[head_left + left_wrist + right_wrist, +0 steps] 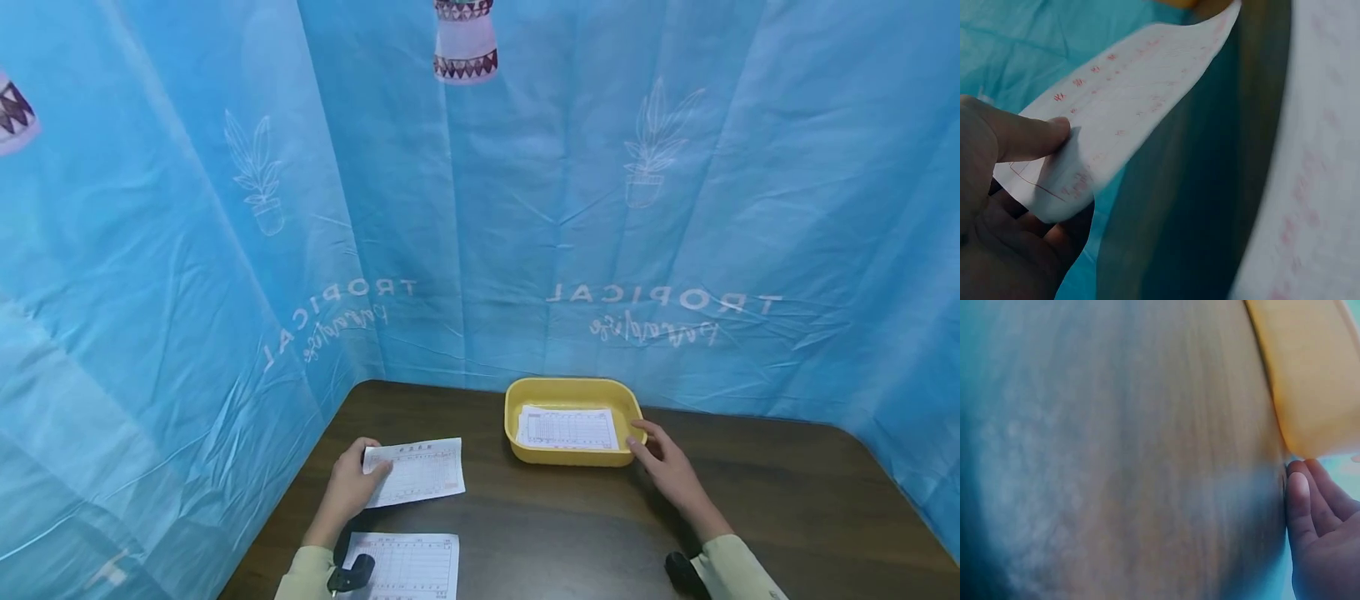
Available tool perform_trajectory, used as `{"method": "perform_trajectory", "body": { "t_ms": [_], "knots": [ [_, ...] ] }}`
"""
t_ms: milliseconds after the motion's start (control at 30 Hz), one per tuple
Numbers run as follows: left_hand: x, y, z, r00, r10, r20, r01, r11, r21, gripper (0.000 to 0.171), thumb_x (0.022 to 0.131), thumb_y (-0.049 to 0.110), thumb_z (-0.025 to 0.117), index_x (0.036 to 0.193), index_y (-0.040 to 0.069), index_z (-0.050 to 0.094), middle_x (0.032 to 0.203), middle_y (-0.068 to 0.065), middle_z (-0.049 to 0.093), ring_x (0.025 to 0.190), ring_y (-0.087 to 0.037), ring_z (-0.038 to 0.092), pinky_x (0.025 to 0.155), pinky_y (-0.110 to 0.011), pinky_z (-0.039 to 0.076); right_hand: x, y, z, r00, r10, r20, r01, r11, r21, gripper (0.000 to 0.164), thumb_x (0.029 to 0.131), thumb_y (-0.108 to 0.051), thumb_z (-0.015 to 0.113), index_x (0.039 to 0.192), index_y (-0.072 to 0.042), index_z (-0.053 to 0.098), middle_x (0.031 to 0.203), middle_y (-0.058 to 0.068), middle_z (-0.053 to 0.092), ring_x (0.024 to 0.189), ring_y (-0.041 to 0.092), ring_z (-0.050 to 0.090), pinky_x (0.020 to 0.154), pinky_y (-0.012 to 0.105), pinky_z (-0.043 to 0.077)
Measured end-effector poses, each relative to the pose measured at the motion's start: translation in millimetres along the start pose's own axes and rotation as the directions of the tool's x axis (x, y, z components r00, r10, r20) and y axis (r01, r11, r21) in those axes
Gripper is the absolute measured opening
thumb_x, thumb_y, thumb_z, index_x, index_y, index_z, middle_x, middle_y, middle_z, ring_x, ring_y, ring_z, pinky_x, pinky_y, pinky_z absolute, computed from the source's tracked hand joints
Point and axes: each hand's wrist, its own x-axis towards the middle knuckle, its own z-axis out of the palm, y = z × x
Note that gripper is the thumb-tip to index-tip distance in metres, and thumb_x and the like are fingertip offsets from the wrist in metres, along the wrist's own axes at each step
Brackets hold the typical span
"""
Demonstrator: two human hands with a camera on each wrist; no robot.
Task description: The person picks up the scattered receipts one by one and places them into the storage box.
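My left hand holds a printed paper form above the table, thumb on its upper face and fingers beneath. In the left wrist view, this sheet bends lengthwise and bears red print. A second printed form lies on the table below the left wrist. At the back stands a yellow plastic tray, with printed sheets lying inside. My right hand is at the tray's near right corner, its fingertips touching the rim. In the right wrist view, its fingers look nearly straight beside the tray.
The dark wooden table has rounded back corners. Blue printed curtains hang close behind it and along its left and right sides. Both wrists wear dark straps, the left one partly over the lower form.
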Motion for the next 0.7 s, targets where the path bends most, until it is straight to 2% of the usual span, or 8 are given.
{"method": "perform_trajectory", "body": {
  "t_ms": [133,300,500,700],
  "knots": [
    [2.8,11.0,1.6,1.000,0.012,0.012,-0.011,0.998,-0.063,0.024,0.086,0.007,0.070,0.105,0.004,0.056,0.100,-0.010,0.064,0.079,-0.021,0.057,0.067,-0.033,0.048,0.4,1.0,1.0,1.000,-0.001,-0.006,0.001,1.000,0.000,0.059,0.096,-0.049,0.053,0.142,-0.015,0.040,0.116,0.017,0.053,0.091,0.027,0.053,0.067,0.033,0.048],
    [5.4,21.7,4.9,1.000,0.020,0.012,-0.019,0.992,-0.123,0.024,0.086,0.006,0.070,0.105,0.004,0.056,0.097,-0.010,0.063,0.076,-0.021,0.059,0.065,-0.032,0.049,4.5,1.7,2.8,1.000,-0.026,-0.007,0.026,1.000,0.007,0.057,0.095,-0.048,0.055,0.141,-0.015,0.042,0.119,0.018,0.053,0.094,0.028,0.053,0.067,0.033,0.049],
    [10.9,32.2,10.7,1.000,0.026,0.009,-0.025,0.988,-0.152,0.023,0.087,0.007,0.071,0.104,0.005,0.056,0.097,-0.009,0.063,0.076,-0.021,0.060,0.064,-0.032,0.052,2.7,2.0,1.4,1.000,-0.022,-0.013,0.022,1.000,0.005,0.055,0.096,-0.047,0.054,0.140,-0.014,0.043,0.118,0.018,0.054,0.094,0.028,0.053,0.067,0.032,0.048],
    [18.6,47.8,14.8,0.998,0.061,0.022,-0.056,0.986,-0.155,0.023,0.088,0.008,0.069,0.105,0.005,0.055,0.101,-0.011,0.063,0.077,-0.021,0.060,0.064,-0.033,0.052,0.7,0.8,-0.5,1.000,-0.011,-0.016,0.011,1.000,0.009,0.056,0.096,-0.048,0.054,0.140,-0.015,0.043,0.118,0.017,0.053,0.094,0.027,0.052,0.067,0.032,0.047]
  ]
}}
